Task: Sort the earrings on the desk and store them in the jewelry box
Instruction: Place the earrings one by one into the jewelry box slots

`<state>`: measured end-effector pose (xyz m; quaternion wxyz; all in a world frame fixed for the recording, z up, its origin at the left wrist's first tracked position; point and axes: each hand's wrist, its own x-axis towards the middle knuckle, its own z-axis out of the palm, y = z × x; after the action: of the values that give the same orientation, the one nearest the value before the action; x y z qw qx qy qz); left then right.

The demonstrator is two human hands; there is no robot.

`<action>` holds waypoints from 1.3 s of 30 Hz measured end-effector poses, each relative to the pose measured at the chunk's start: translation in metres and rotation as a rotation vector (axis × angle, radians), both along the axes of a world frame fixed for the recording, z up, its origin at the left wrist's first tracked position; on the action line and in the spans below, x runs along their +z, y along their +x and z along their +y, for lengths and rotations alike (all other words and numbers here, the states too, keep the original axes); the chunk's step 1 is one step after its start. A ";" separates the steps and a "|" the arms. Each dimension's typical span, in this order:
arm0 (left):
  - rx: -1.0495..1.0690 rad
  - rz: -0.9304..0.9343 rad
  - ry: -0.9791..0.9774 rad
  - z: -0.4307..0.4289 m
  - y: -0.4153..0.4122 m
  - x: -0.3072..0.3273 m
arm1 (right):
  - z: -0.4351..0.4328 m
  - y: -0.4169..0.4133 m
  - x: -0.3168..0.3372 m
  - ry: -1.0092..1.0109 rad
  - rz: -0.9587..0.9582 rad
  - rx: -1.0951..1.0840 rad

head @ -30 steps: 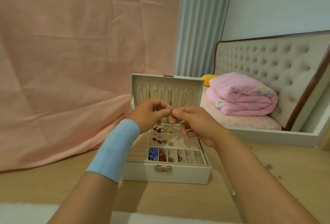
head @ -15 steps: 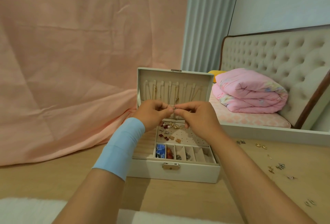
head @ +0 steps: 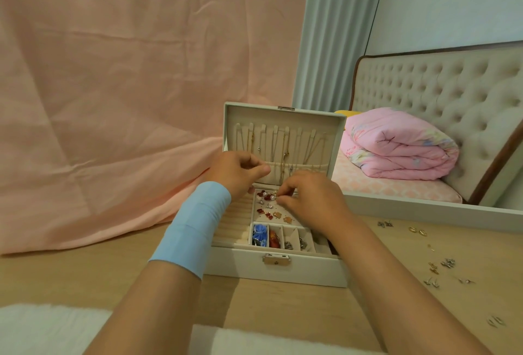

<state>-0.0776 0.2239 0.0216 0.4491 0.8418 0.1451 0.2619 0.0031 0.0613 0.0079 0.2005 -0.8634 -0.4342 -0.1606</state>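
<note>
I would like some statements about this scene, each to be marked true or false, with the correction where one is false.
1. The lid of the jewelry box stands open. True.
2. The right hand pinches an earring over the perforated panel. True.
3. Loose earrings lie on the desk left of the box. False: they lie right of it.
4. The blue band is on the right wrist. False: it wraps the left wrist.
5. Necklaces hang inside the lid. True.

Right hand (head: 311,199) pinch contents too small to tell, desk earrings (head: 447,264) tiny blurred specks
</note>
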 end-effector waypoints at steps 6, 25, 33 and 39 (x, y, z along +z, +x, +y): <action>0.022 -0.020 -0.026 -0.003 0.000 0.002 | 0.000 0.002 0.001 -0.077 0.018 0.057; -0.120 0.031 -0.210 -0.030 -0.005 0.013 | -0.014 0.012 0.020 0.518 0.406 0.185; -0.079 0.286 0.340 -0.015 -0.006 0.005 | -0.017 0.017 0.011 0.172 0.316 0.082; -0.104 0.384 0.460 -0.020 -0.001 0.001 | -0.018 0.017 0.006 0.009 0.279 0.057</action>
<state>-0.0783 0.2043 0.0230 0.2236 0.9619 0.1210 0.1008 0.0197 0.0434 0.0142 0.2671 -0.8637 -0.4260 -0.0351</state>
